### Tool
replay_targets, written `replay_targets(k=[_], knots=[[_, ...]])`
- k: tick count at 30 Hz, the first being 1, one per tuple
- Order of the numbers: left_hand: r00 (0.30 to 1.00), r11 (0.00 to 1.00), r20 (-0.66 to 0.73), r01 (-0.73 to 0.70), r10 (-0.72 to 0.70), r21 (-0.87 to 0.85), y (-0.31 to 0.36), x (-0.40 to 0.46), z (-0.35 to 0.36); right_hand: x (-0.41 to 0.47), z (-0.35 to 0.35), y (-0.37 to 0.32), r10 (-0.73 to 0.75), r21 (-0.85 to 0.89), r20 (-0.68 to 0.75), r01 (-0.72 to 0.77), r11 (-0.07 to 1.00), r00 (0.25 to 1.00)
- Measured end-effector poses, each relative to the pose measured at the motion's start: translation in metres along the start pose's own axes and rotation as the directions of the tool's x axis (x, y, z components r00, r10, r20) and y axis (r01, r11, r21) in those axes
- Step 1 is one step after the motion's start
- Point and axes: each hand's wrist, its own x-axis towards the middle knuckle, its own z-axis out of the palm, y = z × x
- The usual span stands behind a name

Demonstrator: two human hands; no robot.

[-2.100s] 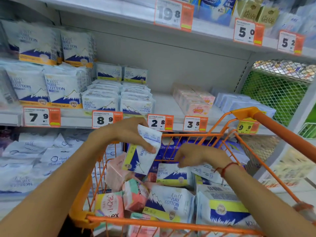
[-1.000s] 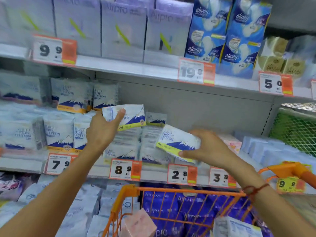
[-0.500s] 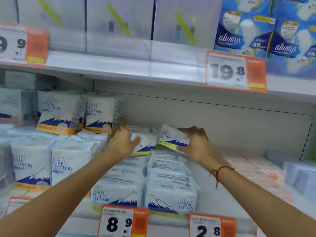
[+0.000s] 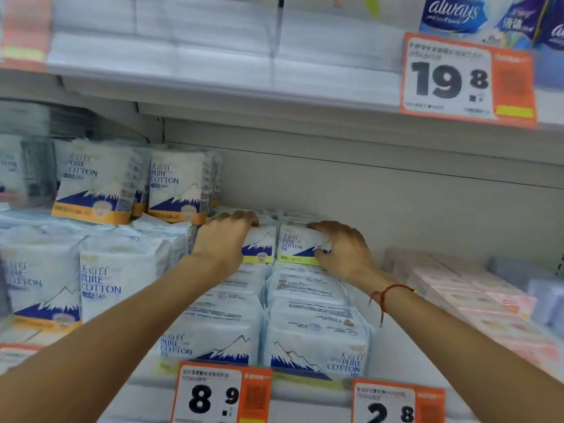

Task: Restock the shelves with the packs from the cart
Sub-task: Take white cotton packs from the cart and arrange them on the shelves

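Two small white Pure Cotton packs with a blue mountain and a yellow-green band stand upright side by side at the back, on top of two rows of flat-lying packs. My left hand grips the left pack from its left side and top. My right hand holds the right pack at its right side. The flat rows run toward the shelf's front edge. The cart is out of view.
Larger Pure Cotton packs are stacked to the left, some standing on others. Pink boxes lie to the right, with bare shelf between them and the rows. The upper shelf edge hangs overhead with a 19.8 price tag.
Both hands lifted a pack each from the cart up to the shelf. In the last half second they lowered the packs upright onto the back of the two rows.
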Motion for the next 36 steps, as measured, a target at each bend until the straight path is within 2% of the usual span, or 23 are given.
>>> replay_targets(k=[2,4,7,12,16,18,21,22,23,24,26,27,28,29,30,31,32,33,34,35,36], knots=[[1.000,1.000,-0.024,-0.006,0.005,-0.018,0.002,-0.004,-0.003,-0.002,-0.002,0.000,0.015,-0.054,0.025,-0.014,0.998,1.000],[0.998,0.999,-0.061,-0.026,0.024,-0.028,0.002,-0.012,-0.008,-0.009,-0.007,-0.001,0.006,-0.063,-0.010,-0.007,0.998,1.000],[0.996,0.986,-0.087,-0.009,-0.005,-0.164,0.010,-0.030,-0.024,-0.035,-0.023,-0.007,0.006,0.024,-0.102,-0.004,1.000,0.995],[0.999,0.921,-0.047,-0.012,-0.007,-0.389,0.046,-0.080,-0.062,-0.105,-0.054,-0.019,0.023,0.181,-0.139,0.003,0.983,0.990],[0.995,0.875,0.096,0.020,0.030,-0.483,0.072,-0.128,-0.084,-0.163,-0.074,-0.038,0.045,0.184,-0.004,-0.044,0.982,0.999],[0.978,0.877,0.206,0.062,0.042,-0.476,0.079,-0.154,-0.089,-0.190,-0.079,-0.046,0.051,0.148,0.088,-0.064,0.987,0.995],[0.934,0.899,0.339,0.052,0.110,-0.434,0.084,-0.192,-0.095,-0.219,-0.090,-0.052,0.052,0.131,0.208,-0.080,0.988,0.977],[0.916,0.908,0.380,0.046,0.127,-0.415,0.085,-0.204,-0.095,-0.228,-0.093,-0.053,0.027,0.154,0.305,-0.077,0.985,0.952],[0.896,0.922,0.426,0.050,0.129,-0.384,0.086,-0.214,-0.090,-0.236,-0.096,-0.053,-0.004,0.185,0.444,-0.088,0.979,0.896],[0.879,0.938,0.458,0.037,0.133,-0.344,0.087,-0.223,-0.086,-0.244,-0.098,-0.053,-0.025,0.197,0.606,-0.120,0.973,0.795],[0.841,0.953,0.487,-0.102,0.236,-0.285,0.095,-0.237,-0.085,-0.260,-0.097,-0.051,-0.003,0.117,0.863,-0.194,0.974,0.505],[0.781,0.938,0.538,-0.172,0.316,-0.301,0.102,-0.242,-0.084,-0.268,-0.096,-0.050,0.036,0.046,0.928,-0.210,0.977,0.371],[0.683,0.907,0.610,-0.206,0.402,-0.367,0.111,-0.246,-0.087,-0.277,-0.094,-0.047,0.082,-0.025,0.961,-0.214,0.977,0.264],[0.540,0.874,0.690,-0.229,0.481,-0.429,0.121,-0.253,-0.087,-0.285,-0.093,-0.044,0.128,-0.087,0.974,-0.209,0.974,0.188],[0.394,0.851,0.755,-0.265,0.525,-0.454,0.125,-0.261,-0.073,-0.292,-0.092,-0.041,0.172,-0.141,0.976,-0.210,0.968,0.135],[0.370,0.865,0.785,-0.284,0.497,-0.414,0.119,-0.259,-0.029,-0.298,-0.091,-0.037,0.211,-0.185,0.973,-0.225,0.957,0.095],[0.413,0.899,0.808,-0.310,0.420,-0.308,0.110,-0.254,0.044,-0.302,-0.093,-0.034,0.234,-0.211,0.970,-0.239,0.948,0.072],[0.402,0.860,0.786,-0.410,0.469,-0.304,0.107,-0.249,0.092,-0.304,-0.095,-0.031,0.238,-0.215,0.969,-0.257,0.942,0.065],[0.381,0.837,0.772,-0.428,0.509,-0.341,0.105,-0.249,0.110,-0.305,-0.099,-0.030,0.238,-0.209,0.969,-0.283,0.936,0.073],[0.299,0.780,0.753,-0.457,0.587,-0.427,0.103,-0.259,0.099,-0.304,-0.104,-0.028,0.233,-0.193,0.968,-0.315,0.929,0.096],[0.206,0.732,0.733,-0.434,0.649,-0.525,0.109,-0.270,0.058,-0.302,-0.110,-0.028,0.229,-0.168,0.963,-0.347,0.923,0.141]])
